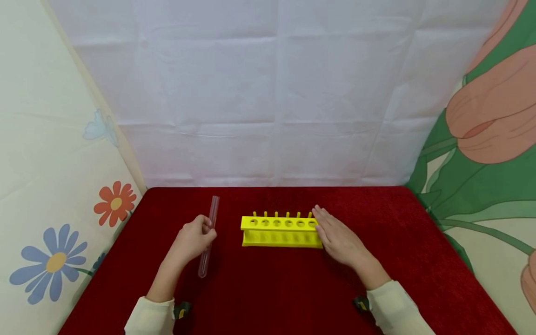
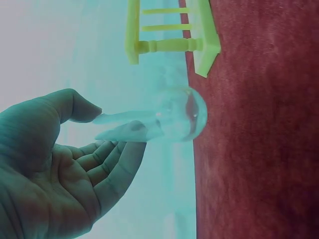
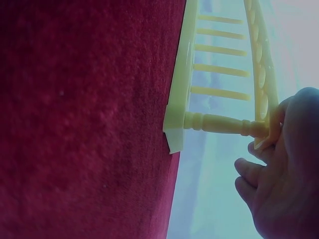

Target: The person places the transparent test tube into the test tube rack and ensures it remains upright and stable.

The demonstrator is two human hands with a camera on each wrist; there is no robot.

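Note:
A clear test tube (image 1: 204, 264) is pinched between the thumb and fingers of my left hand (image 1: 193, 241), left of the rack. In the head view it slants, its rounded closed end toward me; that end (image 2: 187, 114) points at the camera in the left wrist view. The yellow test tube rack (image 1: 276, 228) stands upright on the table, with a row of round holes along its top board and pegs behind. My right hand (image 1: 340, 238) rests against the rack's right end, fingers straight. From the right wrist, its fingertips show at the end of the top board (image 3: 263, 94).
Dark red cloth (image 1: 268, 293) covers the table. A white sheet (image 1: 268, 93) hangs along the back edge. Flower-printed cloths stand at the left (image 1: 50, 163) and right (image 1: 494, 186) sides.

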